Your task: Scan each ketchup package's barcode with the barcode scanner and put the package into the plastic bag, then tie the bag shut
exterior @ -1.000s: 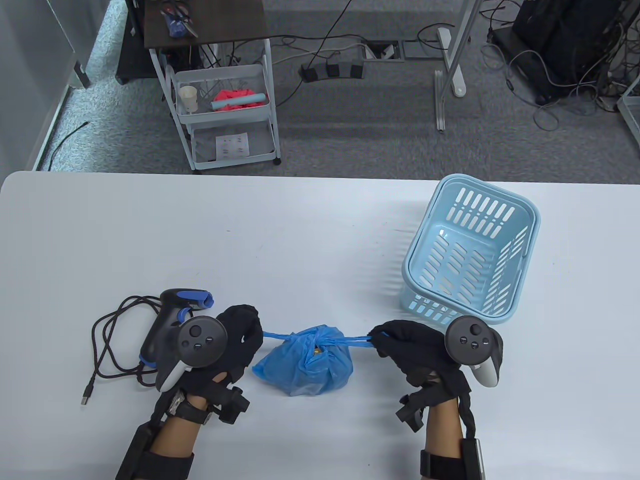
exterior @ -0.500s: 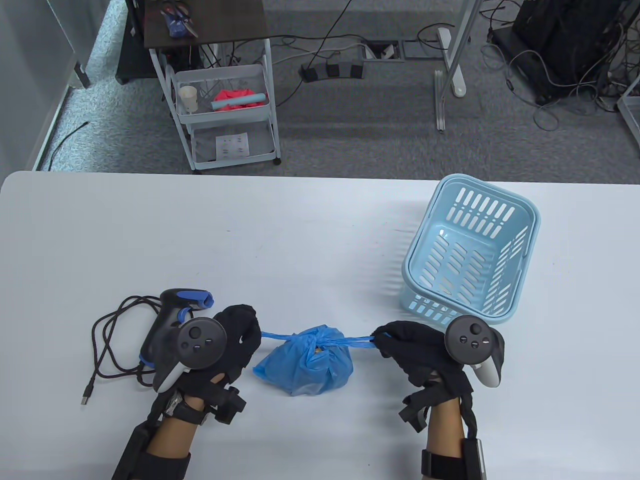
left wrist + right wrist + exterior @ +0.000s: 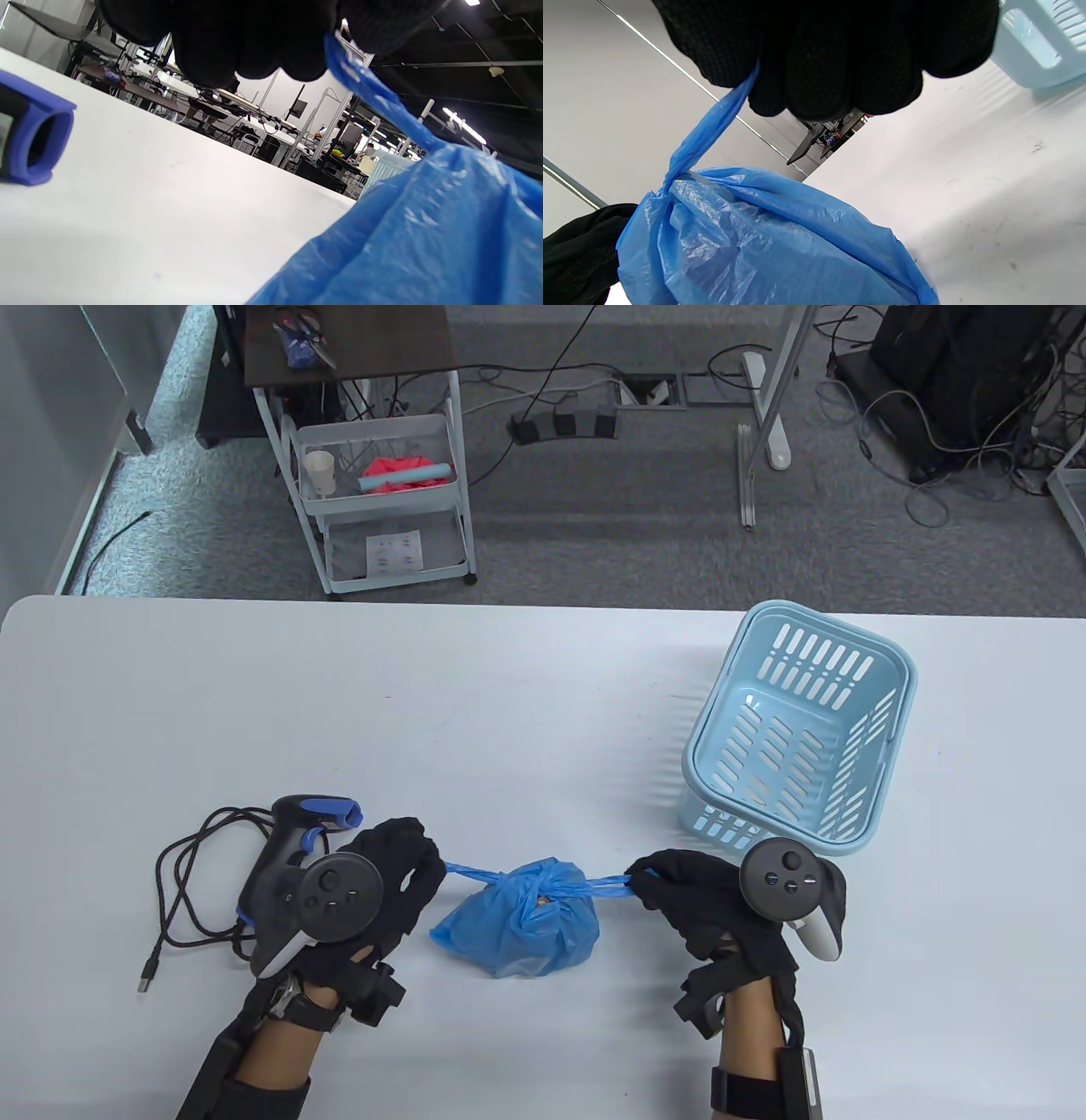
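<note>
A small blue plastic bag (image 3: 517, 920) sits bunched on the white table near the front edge, its top knotted. Two twisted handle strips run sideways from the knot. My left hand (image 3: 403, 865) grips the left strip (image 3: 467, 871), and my right hand (image 3: 670, 886) grips the right strip (image 3: 602, 884); both strips are stretched taut. The left wrist view shows the bag (image 3: 424, 237) with its strip (image 3: 373, 101) running up into curled fingers (image 3: 254, 42). In the right wrist view the bag (image 3: 763, 245) hangs by a strip (image 3: 712, 127) from my curled fingers (image 3: 831, 55). A little yellow shows through the knot; the packages are hidden.
A black and blue barcode scanner (image 3: 288, 848) with its coiled cable (image 3: 187, 891) lies just left of my left hand. A light blue slotted basket (image 3: 797, 729) stands at the right, behind my right hand. A cart and cables stand on the floor beyond the table.
Both hands shifted slightly, the left a little leftward and the right a little inward. The strips stay taut and the bag has not moved.
</note>
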Demonstrator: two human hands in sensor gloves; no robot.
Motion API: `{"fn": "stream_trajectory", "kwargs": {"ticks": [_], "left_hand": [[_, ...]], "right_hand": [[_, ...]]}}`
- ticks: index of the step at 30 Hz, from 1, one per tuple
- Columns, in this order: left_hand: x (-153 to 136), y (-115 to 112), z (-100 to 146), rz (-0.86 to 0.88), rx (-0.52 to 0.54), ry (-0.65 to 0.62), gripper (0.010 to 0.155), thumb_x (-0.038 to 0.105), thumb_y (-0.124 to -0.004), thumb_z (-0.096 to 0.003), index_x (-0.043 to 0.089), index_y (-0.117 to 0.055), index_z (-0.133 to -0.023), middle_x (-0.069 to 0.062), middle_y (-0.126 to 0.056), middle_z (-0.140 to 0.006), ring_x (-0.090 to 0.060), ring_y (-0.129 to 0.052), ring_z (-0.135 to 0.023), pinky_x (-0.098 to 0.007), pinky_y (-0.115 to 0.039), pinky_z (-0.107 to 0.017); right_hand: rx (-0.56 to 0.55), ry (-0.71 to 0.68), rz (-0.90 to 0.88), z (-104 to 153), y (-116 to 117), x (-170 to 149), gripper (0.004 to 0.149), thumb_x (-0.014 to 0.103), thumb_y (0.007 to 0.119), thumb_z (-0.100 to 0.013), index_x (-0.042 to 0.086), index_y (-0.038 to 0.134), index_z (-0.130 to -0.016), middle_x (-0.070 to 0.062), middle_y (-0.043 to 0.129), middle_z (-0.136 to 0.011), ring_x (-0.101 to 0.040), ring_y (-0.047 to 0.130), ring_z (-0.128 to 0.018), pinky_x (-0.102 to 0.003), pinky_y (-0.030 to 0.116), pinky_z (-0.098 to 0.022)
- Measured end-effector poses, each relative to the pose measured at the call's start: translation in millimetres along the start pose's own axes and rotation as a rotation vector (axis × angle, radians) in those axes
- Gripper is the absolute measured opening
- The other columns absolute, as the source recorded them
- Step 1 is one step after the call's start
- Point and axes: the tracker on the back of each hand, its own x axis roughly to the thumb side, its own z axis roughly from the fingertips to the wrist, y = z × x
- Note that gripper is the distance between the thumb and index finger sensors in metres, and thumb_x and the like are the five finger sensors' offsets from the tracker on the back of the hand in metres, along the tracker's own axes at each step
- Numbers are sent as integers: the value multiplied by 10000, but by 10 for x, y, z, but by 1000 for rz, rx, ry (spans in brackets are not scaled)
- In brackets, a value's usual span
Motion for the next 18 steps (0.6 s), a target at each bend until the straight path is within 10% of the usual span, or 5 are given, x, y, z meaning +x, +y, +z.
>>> {"fn": "stream_trajectory", "kwargs": {"ticks": [18], "left_hand": [[-442, -420, 312, -352, -186, 61, 871, 709, -655, -462, 260, -419, -1171, -122, -286, -1220, -448, -344, -1161, -697, -303, -782]], "right_hand": [[3, 35, 46, -6, 50, 15, 380, 366, 778, -541, 104, 852, -806, -105, 920, -683, -374, 860, -685, -599, 675, -593]]}}
